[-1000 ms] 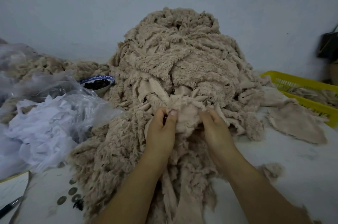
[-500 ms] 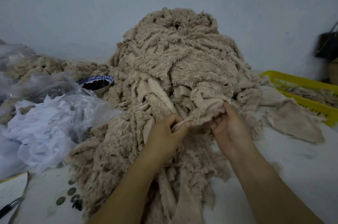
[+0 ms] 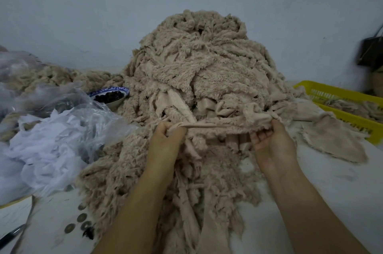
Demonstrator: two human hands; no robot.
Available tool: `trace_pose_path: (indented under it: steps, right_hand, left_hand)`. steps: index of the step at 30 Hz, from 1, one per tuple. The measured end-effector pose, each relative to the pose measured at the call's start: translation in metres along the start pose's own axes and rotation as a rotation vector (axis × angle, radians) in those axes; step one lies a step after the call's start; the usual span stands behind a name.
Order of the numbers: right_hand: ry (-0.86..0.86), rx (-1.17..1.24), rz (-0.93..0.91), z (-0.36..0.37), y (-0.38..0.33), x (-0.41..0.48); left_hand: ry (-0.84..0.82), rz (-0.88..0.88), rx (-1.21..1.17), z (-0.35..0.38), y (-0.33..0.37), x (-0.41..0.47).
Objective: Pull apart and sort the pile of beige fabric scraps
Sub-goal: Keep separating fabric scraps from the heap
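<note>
Head view, centre of frame: tall heap of shaggy beige fabric scraps (image 3: 203,63) on the white desk (image 3: 331,191), backed against the wall. Just below its middle, one long beige fleece strip (image 3: 217,127) stretched taut, lying against the heap's front. Left hand (image 3: 165,139) fisted round the strip's left end; right hand (image 3: 271,141), palm up, fingers curled, pinching the right end. Sorted so far, by the look: a few flat beige pieces (image 3: 335,139) at right of frame, some in the yellow slotted plastic basket (image 3: 350,122). Judged barely begun; nearly the whole heap left to separate.
</note>
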State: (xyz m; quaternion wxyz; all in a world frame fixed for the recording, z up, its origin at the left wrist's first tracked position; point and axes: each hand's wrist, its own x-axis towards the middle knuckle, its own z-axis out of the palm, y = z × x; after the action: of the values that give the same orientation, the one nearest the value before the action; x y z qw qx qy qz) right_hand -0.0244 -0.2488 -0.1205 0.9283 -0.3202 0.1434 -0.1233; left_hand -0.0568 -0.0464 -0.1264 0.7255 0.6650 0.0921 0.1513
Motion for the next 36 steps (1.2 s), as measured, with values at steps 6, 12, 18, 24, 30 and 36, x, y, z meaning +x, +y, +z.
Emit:
trace_pose_path:
  steps: [6, 12, 18, 24, 30, 36]
  right_hand:
    - [-0.029, -0.975, -0.547, -0.006, 0.016, -0.013]
    - [-0.683, -1.143, -0.503, 0.004, 0.035, -0.044]
    - [-0.507, -1.167, -0.495, 0.0, 0.029, -0.023]
    - [-0.161, -0.612, -0.378, -0.006, 0.0, -0.003]
    - [-0.301, -0.836, -0.453, 0.001, 0.028, -0.018]
    - [-0.418, -0.818, -0.408, 0.003, 0.036, -0.024]
  left_hand:
    - [-0.203, -0.102, -0.162, 0.006, -0.001, -0.005]
    - [-0.378, 0.133, 0.128, 0.016, -0.005, -0.021]
    - [-0.353, 0.295, 0.478, 0.016, -0.007, -0.016]
    - [-0.055, 0.16, 0.649, -0.009, -0.008, 0.002]
    - [-0.432, 0.333, 0.366, 0.025, -0.011, -0.025]
    - [-0.404, 0.193, 0.141, 0.028, -0.018, -0.019]
